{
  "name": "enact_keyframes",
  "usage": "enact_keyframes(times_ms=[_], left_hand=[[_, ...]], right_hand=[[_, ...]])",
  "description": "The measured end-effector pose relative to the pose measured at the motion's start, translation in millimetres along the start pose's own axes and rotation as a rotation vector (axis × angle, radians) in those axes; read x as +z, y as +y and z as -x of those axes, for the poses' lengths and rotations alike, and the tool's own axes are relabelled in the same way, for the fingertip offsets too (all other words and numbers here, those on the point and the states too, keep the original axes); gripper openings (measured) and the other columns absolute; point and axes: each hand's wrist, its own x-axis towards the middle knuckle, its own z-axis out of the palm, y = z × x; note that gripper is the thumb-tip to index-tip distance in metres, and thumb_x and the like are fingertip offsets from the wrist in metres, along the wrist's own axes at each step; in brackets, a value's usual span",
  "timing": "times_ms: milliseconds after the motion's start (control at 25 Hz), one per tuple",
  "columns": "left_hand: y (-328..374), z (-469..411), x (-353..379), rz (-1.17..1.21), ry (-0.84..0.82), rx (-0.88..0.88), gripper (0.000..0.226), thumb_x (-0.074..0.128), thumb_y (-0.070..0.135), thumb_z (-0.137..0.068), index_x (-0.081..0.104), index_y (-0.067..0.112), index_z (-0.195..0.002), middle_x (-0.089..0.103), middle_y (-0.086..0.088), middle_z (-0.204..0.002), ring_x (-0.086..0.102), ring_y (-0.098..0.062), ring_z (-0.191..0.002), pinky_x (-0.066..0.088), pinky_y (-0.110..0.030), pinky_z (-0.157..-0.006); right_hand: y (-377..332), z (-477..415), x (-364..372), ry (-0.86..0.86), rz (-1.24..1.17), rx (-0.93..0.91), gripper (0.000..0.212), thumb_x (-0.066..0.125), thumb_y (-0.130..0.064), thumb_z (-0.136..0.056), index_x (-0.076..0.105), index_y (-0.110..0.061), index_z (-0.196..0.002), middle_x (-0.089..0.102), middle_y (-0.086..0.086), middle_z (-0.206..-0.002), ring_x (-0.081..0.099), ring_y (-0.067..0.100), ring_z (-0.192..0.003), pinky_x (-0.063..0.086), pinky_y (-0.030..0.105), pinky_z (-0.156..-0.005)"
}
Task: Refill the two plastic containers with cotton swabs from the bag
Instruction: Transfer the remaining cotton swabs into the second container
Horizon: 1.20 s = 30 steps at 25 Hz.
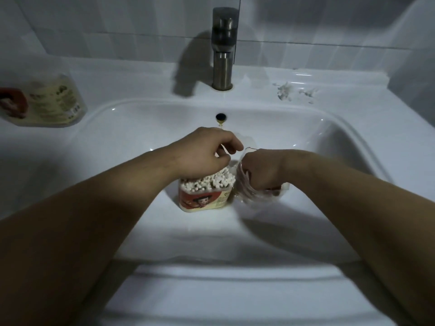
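Pinching what looks like the upper edge of the clear plastic bag (249,196) between thumb and forefinger of the left hand (207,154), with the other left fingers curling in toward the palm. The pinch is small and partly blurred.

Gripping the same bag lower down in the right hand (261,171), with all right fingers curling into a fist around the crumpled plastic. Hanging bunched below and beside the right fingers, with its film touching the side of the open cotton swab container (202,200).

Standing upright in the sink basin (329,147), directly beneath the left fingers and just beside the right fist: that container, red-labelled with a cartoon figure. Brimming with cotton swabs (211,181), white tips pointing up and reaching almost to the left palm.

Lying on its side far to the left of the left fingers, well apart from both hands, on the countertop (141,88): the second container (49,102), showing a yellowish label, contents too blurred to tell.

Rising well beyond the fingertips: a dark metal faucet (222,50), with the overflow hole (221,116) sitting just past the left knuckles. Lying far beyond the right fingers, at the back right of the countertop: white scraps (286,91).
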Motion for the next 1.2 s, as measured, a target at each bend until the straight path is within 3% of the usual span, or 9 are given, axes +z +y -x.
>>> enact_keyframes(times_ms=[120,240,480,760,880,1000,1200], left_hand=[[0,-1,1,-0.003,-0.020,-0.005,0.034,0.061,0.013,-0.093,0.068,0.034,-0.119,0.065,0.019,-0.108,0.062,0.005,-0.095,0.041,-0.006,-0.076],[1,-1,1,-0.002,-0.023,-0.009,0.032,0.061,0.015,-0.094,0.069,0.037,-0.116,0.064,0.024,-0.101,0.061,0.008,-0.094,0.040,-0.006,-0.075],[2,-2,5,0.059,0.012,0.036,0.033,0.062,0.012,-0.091,0.069,0.036,-0.113,0.067,0.021,-0.102,0.064,0.006,-0.093,0.041,-0.001,-0.072],[2,-2,5,0.044,0.022,0.055,0.034,0.062,0.011,-0.090,0.069,0.036,-0.112,0.061,0.016,-0.109,0.064,0.002,-0.092,0.040,-0.001,-0.074],[2,-3,6,0.040,0.028,0.046,0.034,0.062,0.012,-0.090,0.070,0.036,-0.113,0.061,0.016,-0.110,0.064,0.002,-0.093,0.040,-0.001,-0.074],[3,-2,5,0.041,0.018,0.041,0.034,0.061,0.012,-0.091,0.070,0.036,-0.114,0.061,0.014,-0.113,0.064,0.002,-0.094,0.041,-0.003,-0.077],[5,-2,6,0.072,0.005,0.042,0.037,0.061,0.015,-0.093,0.065,0.037,-0.122,0.061,0.013,-0.120,0.065,0.003,-0.096,0.048,-0.014,-0.085]], right_hand=[[0,-5,3,0.018,0.005,-0.003,0.011,0.059,-0.014,-0.088,0.064,-0.012,-0.079,0.063,0.005,-0.074,0.062,0.021,-0.068,0.050,0.030,-0.059],[-3,-5,6,-0.040,-0.027,-0.013,0.014,0.069,-0.020,-0.086,0.068,-0.014,-0.074,0.064,0.006,-0.065,0.067,0.026,-0.060,0.055,0.030,-0.051],[-8,-14,12,0.002,0.096,-0.062,0.026,0.054,-0.009,-0.088,0.052,-0.014,-0.062,0.056,0.005,-0.065,0.054,0.021,-0.060,0.049,0.033,-0.060],[-2,-20,12,0.089,0.146,-0.061,0.009,0.053,-0.008,-0.087,0.055,-0.010,-0.079,0.067,0.011,-0.092,0.062,0.026,-0.078,0.054,0.036,-0.068],[-5,-18,12,0.143,0.160,-0.055,0.015,0.049,-0.008,-0.092,0.049,-0.010,-0.077,0.058,0.008,-0.082,0.058,0.027,-0.076,0.047,0.034,-0.066],[-10,-16,13,0.086,0.181,-0.070,0.025,0.052,-0.013,-0.094,0.046,-0.013,-0.070,0.061,0.008,-0.082,0.058,0.025,-0.075,0.048,0.033,-0.069],[-13,-11,9,0.009,0.209,-0.072,0.030,0.051,-0.021,-0.098,0.045,-0.017,-0.069,0.049,-0.002,-0.073,0.051,0.019,-0.071,0.043,0.031,-0.070]])
